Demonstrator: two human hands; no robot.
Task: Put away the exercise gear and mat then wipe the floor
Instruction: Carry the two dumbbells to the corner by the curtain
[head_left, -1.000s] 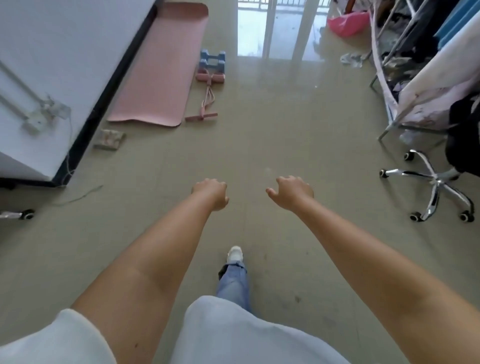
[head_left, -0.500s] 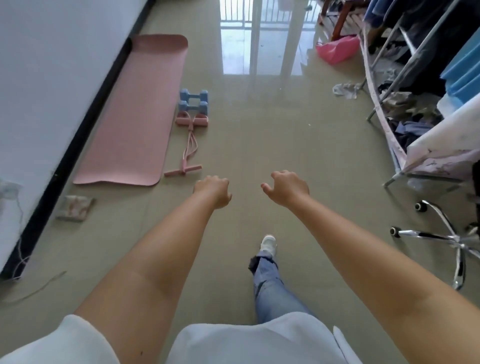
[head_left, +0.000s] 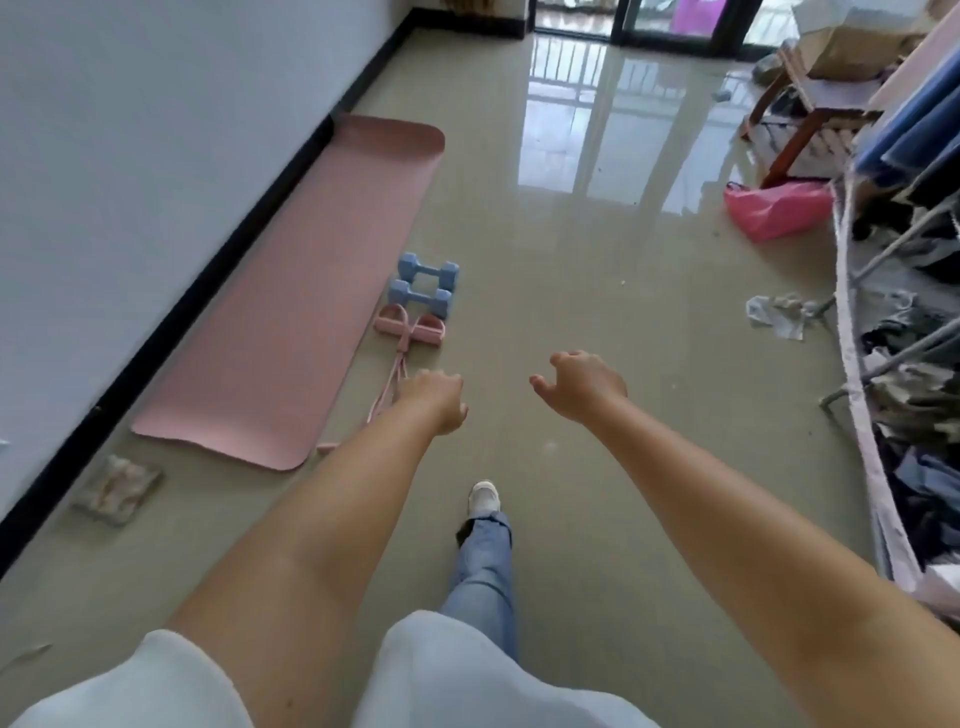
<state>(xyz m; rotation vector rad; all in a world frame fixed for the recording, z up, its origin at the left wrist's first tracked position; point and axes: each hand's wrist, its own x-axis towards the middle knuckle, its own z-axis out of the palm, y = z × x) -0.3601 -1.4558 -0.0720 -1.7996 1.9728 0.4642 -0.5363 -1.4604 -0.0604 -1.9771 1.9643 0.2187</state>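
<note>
pink mat (head_left: 291, 306) lies flat along the wall's black baseboard (head_left: 208, 270), now lower and larger in view than half a second ago. two blue dumbbells (head_left: 423, 285) sit just beside its right edge, touching the pink pedal puller (head_left: 408, 332), whose cords run under the left hand (head_left: 434, 397). left hand: fingers loosely curled, holding nothing, apparently above the cords. right hand (head_left: 582, 387): fingers relaxed, empty. bare floor (head_left: 597, 270) stays open between mat and the clothes rack (head_left: 852, 332) at right. folded cloth (head_left: 117, 488) lies near the mat's near corner.
</note>
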